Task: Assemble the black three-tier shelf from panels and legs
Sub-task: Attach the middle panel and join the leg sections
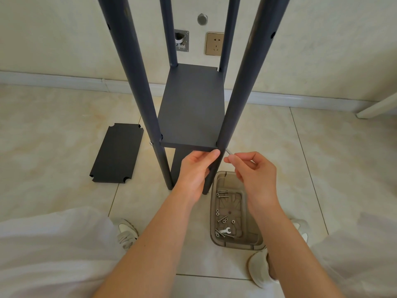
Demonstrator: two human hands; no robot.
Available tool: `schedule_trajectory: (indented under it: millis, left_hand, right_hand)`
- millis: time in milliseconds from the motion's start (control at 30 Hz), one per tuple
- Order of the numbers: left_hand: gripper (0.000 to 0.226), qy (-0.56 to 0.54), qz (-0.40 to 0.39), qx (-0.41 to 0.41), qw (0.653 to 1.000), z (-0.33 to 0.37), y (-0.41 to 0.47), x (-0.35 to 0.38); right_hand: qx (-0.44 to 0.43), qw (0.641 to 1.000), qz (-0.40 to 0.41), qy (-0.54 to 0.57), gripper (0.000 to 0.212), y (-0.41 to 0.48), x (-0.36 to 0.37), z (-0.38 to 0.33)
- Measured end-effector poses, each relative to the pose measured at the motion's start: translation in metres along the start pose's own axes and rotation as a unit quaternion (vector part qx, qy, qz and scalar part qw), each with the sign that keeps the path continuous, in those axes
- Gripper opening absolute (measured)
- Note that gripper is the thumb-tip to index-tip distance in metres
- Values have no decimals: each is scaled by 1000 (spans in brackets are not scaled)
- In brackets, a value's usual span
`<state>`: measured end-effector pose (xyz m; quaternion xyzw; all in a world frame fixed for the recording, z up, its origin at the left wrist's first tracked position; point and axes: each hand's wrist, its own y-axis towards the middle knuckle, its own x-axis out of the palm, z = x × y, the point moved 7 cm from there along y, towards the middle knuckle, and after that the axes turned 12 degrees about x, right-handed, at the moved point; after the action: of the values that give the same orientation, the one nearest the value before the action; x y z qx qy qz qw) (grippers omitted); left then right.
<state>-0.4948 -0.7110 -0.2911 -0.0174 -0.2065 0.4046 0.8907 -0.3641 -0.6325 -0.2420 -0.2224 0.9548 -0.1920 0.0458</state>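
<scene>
On the tiled floor by the wall, mounted panel (191,108) sits low between four upright legs (137,82); left hand (196,168) grips front right leg (242,82) just under that panel, thumb on its front edge; right hand (255,173) pinches a screw (228,151) at that leg's outer side; loose panel (117,152) lies flat to the left; tray (247,244) with screws and wrench (225,230) sits below the right hand.

Probably a room in a home: a beige wall socket (214,44) sits low on a pale wall (64,29), with a white baseboard (64,81) and glossy cream floor tiles (53,147) below it.
</scene>
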Motion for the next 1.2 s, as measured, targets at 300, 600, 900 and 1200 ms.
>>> schedule_trajectory:
  millis: [300, 600, 900, 1200]
  left_hand:
    - [8, 10, -1, -10, 1000, 1, 1, -1]
    - [12, 25, -14, 22, 999, 5, 6, -4]
    - [21, -14, -24, 28, 999, 7, 6, -6]
    - [12, -46, -23, 33, 998, 12, 2, -4]
  right_hand:
    - [-15, 999, 16, -35, 8, 5, 6, -9]
    - [-47, 995, 39, -76, 12, 4, 3, -15]
    - [-64, 989, 65, -118, 11, -1, 9, -22]
    - [-73, 986, 80, -127, 12, -6, 11, -23]
